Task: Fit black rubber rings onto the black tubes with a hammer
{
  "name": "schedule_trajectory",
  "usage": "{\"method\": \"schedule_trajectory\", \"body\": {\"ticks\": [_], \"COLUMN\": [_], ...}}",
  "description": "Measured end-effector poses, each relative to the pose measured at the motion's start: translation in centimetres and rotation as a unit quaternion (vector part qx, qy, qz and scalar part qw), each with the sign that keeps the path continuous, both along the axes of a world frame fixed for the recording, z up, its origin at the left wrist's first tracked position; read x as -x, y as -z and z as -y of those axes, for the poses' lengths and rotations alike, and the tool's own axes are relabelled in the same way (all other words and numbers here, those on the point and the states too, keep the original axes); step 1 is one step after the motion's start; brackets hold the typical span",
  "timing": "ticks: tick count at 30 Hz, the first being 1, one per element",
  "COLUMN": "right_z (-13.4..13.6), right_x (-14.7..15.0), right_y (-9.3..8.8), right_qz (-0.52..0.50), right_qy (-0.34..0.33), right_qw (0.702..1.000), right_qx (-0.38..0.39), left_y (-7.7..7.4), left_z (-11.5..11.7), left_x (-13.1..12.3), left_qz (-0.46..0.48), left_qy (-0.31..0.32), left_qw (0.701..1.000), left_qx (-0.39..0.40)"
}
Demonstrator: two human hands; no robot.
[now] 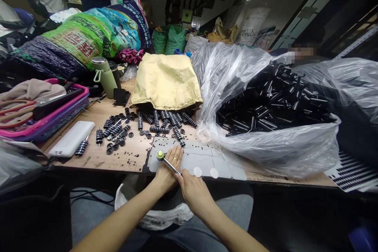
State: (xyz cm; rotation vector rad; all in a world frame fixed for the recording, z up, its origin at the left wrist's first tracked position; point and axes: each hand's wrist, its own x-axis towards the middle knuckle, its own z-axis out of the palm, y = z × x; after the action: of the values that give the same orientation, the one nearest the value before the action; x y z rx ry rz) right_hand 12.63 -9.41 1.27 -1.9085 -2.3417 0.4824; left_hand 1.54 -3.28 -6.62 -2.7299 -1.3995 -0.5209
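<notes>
My left hand [169, 167] lies at the table's near edge on a flat grey sheet [206, 161], fingers stretched forward, a ring on one finger. Across it runs a thin metal rod [169, 164] with a yellow-green knob [160, 154] at its far end. My right hand [193, 187] is closed round the near end of that rod, just off the table edge. Beyond the hands, black ribbed rollers [159, 120] and small black rings [116, 141] lie scattered on the wood.
A clear plastic bag [265, 141] full of black tubes fills the right side. A yellowish sack [167, 80] sits behind the rollers. On the left stand a green flask [104, 76], a pink basket [44, 120] and a white phone-like slab [72, 138]. People stand at the far left.
</notes>
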Motion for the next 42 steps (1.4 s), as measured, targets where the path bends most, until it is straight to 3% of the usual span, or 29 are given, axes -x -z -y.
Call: {"method": "schedule_trajectory", "body": {"ticks": [3, 6, 9, 12, 16, 18, 22, 26, 29, 34, 37, 39, 42], "right_z": [-0.8, -2.0, -3.1, -3.6, -3.4, -3.6, -6.0, -10.1, -11.9, -10.6, -8.7, -8.0, -8.8], "right_x": [-1.7, -5.3, -9.0, -11.4, -12.4, -11.9, -8.1, -2.8, -1.0, -1.0, -0.8, -0.6, -1.0], "right_y": [-0.4, -1.0, 0.0, 1.9, 3.3, 3.3, 2.8, 2.9, 3.6, 5.0, 5.3, 5.1, 4.3], "right_qz": [-0.009, 0.034, 0.113, 0.157, 0.155, 0.139, 0.025, -0.064, -0.092, -0.126, -0.198, -0.257, -0.241], "right_qy": [0.054, 0.14, 0.2, 0.22, 0.217, 0.207, 0.128, 0.108, 0.122, 0.107, 0.08, 0.044, -0.038], "right_qw": [0.999, 0.989, 0.973, 0.962, 0.963, 0.962, 0.971, 0.982, 0.984, 0.982, 0.969, 0.954, 0.959], "right_qx": [-0.004, -0.016, -0.026, -0.028, -0.047, -0.107, -0.2, -0.143, -0.096, -0.096, -0.126, -0.15, -0.143], "left_y": [-1.6, -4.2, -6.1, -6.5, -5.8, -5.5, -4.8, -3.9, -3.3, -3.2, -3.9, -4.3, -4.2], "left_z": [0.1, 0.2, -1.6, -4.9, -7.9, -8.2, -8.4, -8.9, -9.3, -9.1, -7.8, -6.3, -4.2], "left_x": [0.7, 1.2, 1.3, 1.0, 1.0, 1.2, 1.5, 1.6, 1.7, 1.3, 1.1, 1.4, 2.2], "left_qz": [0.027, 0.034, 0.047, 0.043, 0.028, 0.053, 0.166, 0.218, 0.262, 0.345, 0.448, 0.498, 0.498], "left_qy": [-0.033, -0.032, -0.053, -0.111, -0.037, -0.025, -0.141, -0.163, -0.162, -0.157, -0.142, -0.129, -0.106], "left_qw": [0.997, 0.987, 0.979, 0.975, 0.984, 0.987, 0.964, 0.946, 0.931, 0.898, 0.853, 0.837, 0.851], "left_qx": [0.064, 0.154, 0.189, 0.19, 0.172, 0.152, 0.15, 0.175, 0.199, 0.224, 0.228, 0.188, 0.128]}}
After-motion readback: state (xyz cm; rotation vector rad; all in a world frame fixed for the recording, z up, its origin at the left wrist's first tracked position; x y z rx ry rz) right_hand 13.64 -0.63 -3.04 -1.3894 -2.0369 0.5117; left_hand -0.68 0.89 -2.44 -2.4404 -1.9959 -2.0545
